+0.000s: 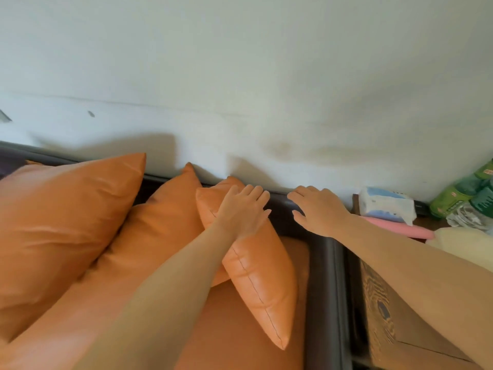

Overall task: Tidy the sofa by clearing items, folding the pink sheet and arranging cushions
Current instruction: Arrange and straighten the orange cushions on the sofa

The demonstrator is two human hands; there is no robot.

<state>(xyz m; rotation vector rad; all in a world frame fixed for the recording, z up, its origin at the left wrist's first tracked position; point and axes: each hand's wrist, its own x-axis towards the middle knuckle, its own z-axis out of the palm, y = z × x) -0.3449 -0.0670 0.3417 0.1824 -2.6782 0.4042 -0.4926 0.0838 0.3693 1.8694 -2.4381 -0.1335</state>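
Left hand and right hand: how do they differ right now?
The left hand lies flat on the small cushion; the right hand rests on the dark sofa frame, off the cushions. Both are bare, open, palm down, gripping nothing.

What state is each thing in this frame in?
Left hand: open, flat on small cushion.
Right hand: open, on sofa frame.
Small cushion: upright, tilted.
Middle cushion: leaning back.
Large cushion: leaning back.
Tissue pack: opened.
Pink sheet: folded under the pack.

Head-worn wide-angle view, close, angled forward and down toward sofa [325, 263] and wall [240, 76].
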